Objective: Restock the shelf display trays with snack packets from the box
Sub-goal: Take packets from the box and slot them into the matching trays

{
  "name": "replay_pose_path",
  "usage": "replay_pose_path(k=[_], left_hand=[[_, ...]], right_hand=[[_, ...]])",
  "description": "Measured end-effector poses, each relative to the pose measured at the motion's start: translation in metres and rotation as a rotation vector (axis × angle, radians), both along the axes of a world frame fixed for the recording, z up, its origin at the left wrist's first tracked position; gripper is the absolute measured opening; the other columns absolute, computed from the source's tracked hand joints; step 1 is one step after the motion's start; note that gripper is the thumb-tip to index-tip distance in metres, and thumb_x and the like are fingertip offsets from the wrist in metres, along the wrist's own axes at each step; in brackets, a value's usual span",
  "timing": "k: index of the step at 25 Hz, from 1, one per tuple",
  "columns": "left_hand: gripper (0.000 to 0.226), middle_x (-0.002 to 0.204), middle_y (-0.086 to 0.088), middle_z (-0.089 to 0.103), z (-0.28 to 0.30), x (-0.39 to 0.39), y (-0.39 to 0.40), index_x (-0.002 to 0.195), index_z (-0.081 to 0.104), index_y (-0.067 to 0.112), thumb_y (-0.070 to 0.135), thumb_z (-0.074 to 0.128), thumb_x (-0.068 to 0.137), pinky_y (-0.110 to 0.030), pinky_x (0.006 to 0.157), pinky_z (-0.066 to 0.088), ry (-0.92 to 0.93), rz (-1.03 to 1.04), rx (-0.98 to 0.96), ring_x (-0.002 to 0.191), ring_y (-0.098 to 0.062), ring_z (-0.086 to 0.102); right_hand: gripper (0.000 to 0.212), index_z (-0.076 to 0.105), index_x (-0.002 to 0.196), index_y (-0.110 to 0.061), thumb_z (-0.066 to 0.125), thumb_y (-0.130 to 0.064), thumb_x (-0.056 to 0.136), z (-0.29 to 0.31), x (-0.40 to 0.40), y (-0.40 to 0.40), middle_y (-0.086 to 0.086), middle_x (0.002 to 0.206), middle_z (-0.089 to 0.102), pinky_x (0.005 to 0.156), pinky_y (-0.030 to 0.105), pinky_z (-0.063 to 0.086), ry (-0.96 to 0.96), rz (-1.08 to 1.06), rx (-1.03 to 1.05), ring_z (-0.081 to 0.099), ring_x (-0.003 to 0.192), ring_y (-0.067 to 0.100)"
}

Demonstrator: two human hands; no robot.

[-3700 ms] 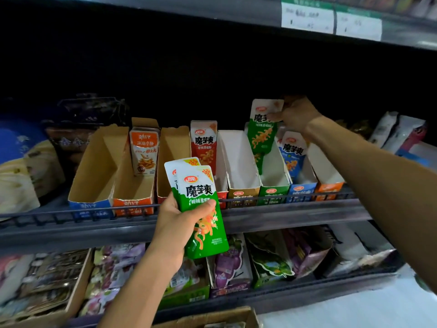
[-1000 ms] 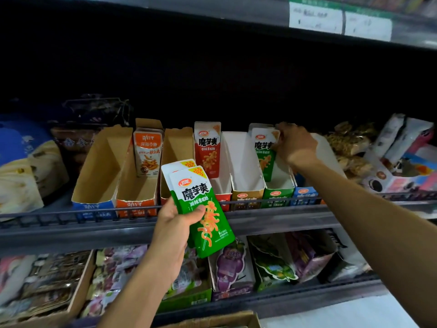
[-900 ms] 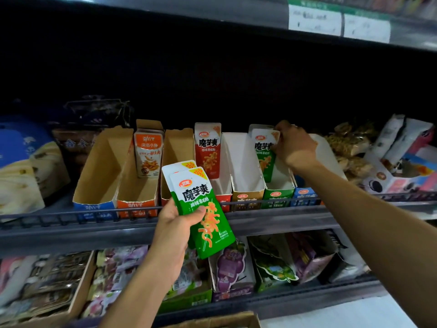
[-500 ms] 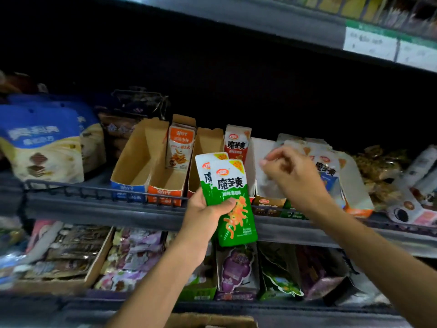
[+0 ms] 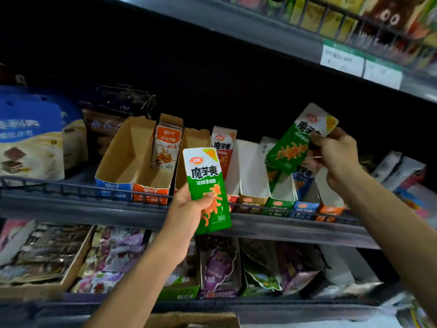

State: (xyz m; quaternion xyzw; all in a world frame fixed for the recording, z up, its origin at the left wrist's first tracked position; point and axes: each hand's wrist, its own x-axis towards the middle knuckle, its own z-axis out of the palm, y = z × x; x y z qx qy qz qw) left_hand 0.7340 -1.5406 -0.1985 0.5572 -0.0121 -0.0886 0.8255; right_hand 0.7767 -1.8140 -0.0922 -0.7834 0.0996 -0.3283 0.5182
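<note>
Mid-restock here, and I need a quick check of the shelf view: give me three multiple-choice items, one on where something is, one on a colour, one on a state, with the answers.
1. Where is the packet in the right hand?
A. Lying on the lower shelf
B. Held tilted above the green-fronted tray
C. Standing in the blue-fronted tray at far left

2. What colour is the lower half of the packet held by the left hand?
A. Green
B. Purple
C. Blue

3. What is the state of the orange-fronted tray on the left?
A. Packed full
B. Tipped over
C. One orange packet standing at its back

Answers: 1 B, the right-hand packet hangs slanted over the green-fronted tray. 2 A, the left-hand packet is white on top and green below. 3 C, a single orange packet stands upright at the rear, with bare cardboard in front.
</note>
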Motion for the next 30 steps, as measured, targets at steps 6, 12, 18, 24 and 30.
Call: replay_pose_path(k=[6, 12, 18, 24, 30], left_hand=[[0.026, 0.105, -0.001, 0.077, -0.006, 0.005, 0.001, 0.108, 0.069, 0.024, 0.005, 0.062, 0.092, -0.054, 0.1, 0.049, 0.012, 0.0, 0.038, 0.105, -0.026, 0.07], [0.026, 0.099, 0.005, 0.077, -0.006, 0.007, 0.0, 0.105, 0.07, 0.025, 0.004, 0.063, 0.091, -0.044, 0.092, 0.053, 0.014, 0.017, 0.051, 0.101, -0.021, 0.071], [0.032, 0.103, 0.005, 0.077, -0.007, 0.006, -0.005, 0.111, 0.067, 0.028, 0.003, 0.061, 0.091, -0.045, 0.092, 0.052, 0.018, 0.009, 0.062, 0.103, -0.021, 0.071], [0.042, 0.107, 0.007, 0.075, -0.006, 0.005, -0.008, 0.116, 0.063, 0.033, -0.002, 0.057, 0.093, -0.039, 0.087, 0.054, -0.031, -0.008, 0.063, 0.104, -0.016, 0.07], [0.036, 0.107, 0.01, 0.075, -0.005, -0.002, -0.018, 0.12, 0.063, 0.028, 0.005, 0.064, 0.092, -0.027, 0.081, 0.058, -0.185, -0.073, 0.05, 0.102, -0.009, 0.07]], right_hand=[[0.02, 0.06, 0.115, -0.002, 0.057, -0.006, 0.096, -0.038, 0.037, -0.013, 0.021, 0.11, 0.065, 0.069, 0.035, 0.059, 0.167, -0.029, -0.078, 0.065, 0.082, 0.024], [0.022, 0.058, 0.098, -0.016, 0.07, -0.006, 0.082, -0.057, 0.06, 0.002, 0.015, 0.102, 0.068, 0.083, 0.05, 0.055, 0.211, -0.163, -0.194, 0.066, 0.094, 0.033], [0.047, 0.049, 0.126, -0.012, 0.069, -0.003, 0.084, -0.057, 0.05, 0.01, 0.003, 0.114, 0.061, 0.084, 0.028, 0.05, 0.133, -0.148, -0.156, 0.058, 0.102, 0.018], [0.034, 0.05, 0.12, -0.017, 0.063, -0.008, 0.091, -0.053, 0.01, 0.045, -0.006, 0.095, 0.061, 0.063, 0.023, 0.053, 0.022, -0.017, -0.153, 0.06, 0.075, 0.013], [0.008, 0.06, 0.091, -0.014, 0.067, -0.018, 0.09, -0.039, -0.028, 0.085, 0.002, 0.063, 0.059, 0.044, 0.021, 0.034, 0.348, 0.578, -0.082, 0.043, 0.05, 0.011]])
